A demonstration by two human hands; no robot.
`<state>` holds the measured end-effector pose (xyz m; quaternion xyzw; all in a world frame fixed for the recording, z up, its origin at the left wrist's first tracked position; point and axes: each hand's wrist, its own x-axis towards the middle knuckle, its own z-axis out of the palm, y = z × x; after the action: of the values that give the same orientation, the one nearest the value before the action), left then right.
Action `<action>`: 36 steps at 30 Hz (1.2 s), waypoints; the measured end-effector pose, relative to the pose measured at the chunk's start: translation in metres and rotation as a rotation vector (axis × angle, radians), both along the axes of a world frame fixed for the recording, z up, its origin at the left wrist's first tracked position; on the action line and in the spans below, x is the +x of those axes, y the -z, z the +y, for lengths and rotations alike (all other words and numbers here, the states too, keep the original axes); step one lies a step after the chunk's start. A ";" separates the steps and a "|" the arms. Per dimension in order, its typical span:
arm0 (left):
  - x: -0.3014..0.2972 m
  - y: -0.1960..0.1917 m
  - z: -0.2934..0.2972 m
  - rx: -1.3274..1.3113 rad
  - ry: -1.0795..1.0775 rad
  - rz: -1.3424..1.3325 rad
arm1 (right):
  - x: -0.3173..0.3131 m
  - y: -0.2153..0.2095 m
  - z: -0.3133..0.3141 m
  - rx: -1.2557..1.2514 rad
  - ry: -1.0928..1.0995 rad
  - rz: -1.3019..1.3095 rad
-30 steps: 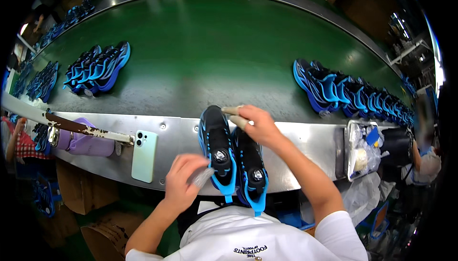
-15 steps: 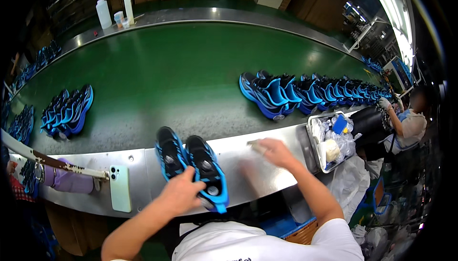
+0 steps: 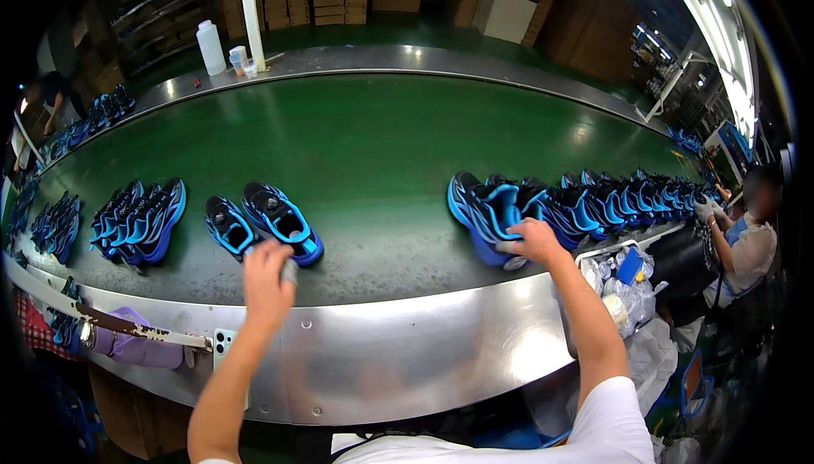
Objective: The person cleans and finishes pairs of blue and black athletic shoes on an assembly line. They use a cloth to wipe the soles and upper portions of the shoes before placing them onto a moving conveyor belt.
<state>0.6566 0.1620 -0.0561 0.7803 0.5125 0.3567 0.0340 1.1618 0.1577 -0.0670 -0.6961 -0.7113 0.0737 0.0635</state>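
Observation:
A pair of black and blue sneakers (image 3: 280, 220) stands on the green belt, toes pointing away from me. My left hand (image 3: 268, 282) is just behind their heels, slightly blurred, its fingertips bent; a small greyish patch shows at its fingers, too smeared to name. Whether it still touches a heel cannot be made out. Over at the right, my right hand (image 3: 536, 242) has its fingers closed at the heel end of the nearest sneaker (image 3: 479, 218) in a long row of similar shoes.
More sneakers (image 3: 140, 222) stand at the left on the belt. Along the steel edge (image 3: 407, 337) lie a phone (image 3: 222, 343) and a purple bottle (image 3: 140, 341). A white bin (image 3: 585, 260) of crumpled plastic stands at the right, near a gloved co-worker (image 3: 733, 239). A rusty bar crosses the lower left.
The pair of sneakers has gone from the steel edge onto the belt, farther away and left. My left hand moved forward with them; my right hand reached from the steel edge to the shoe row.

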 end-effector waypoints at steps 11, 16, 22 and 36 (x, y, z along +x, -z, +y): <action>0.074 0.009 -0.153 -0.415 -0.084 -0.458 | -0.245 -0.036 -0.181 -0.028 -0.640 0.413; 0.046 -0.024 -0.159 -0.335 -0.063 -0.206 | -0.199 -0.068 -0.178 -0.021 -0.581 0.622; 0.053 -0.010 -0.158 -0.236 0.119 -0.123 | -0.217 -0.046 -0.131 0.193 -0.665 0.333; 0.091 -0.008 -0.192 -0.080 -0.008 0.272 | -0.204 -0.052 -0.146 0.041 -0.605 0.547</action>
<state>0.7473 -0.0298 -0.0479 0.8175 0.5293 0.2271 -0.0059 0.9575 0.0120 -0.0149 -0.4090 -0.8421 0.2571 0.2397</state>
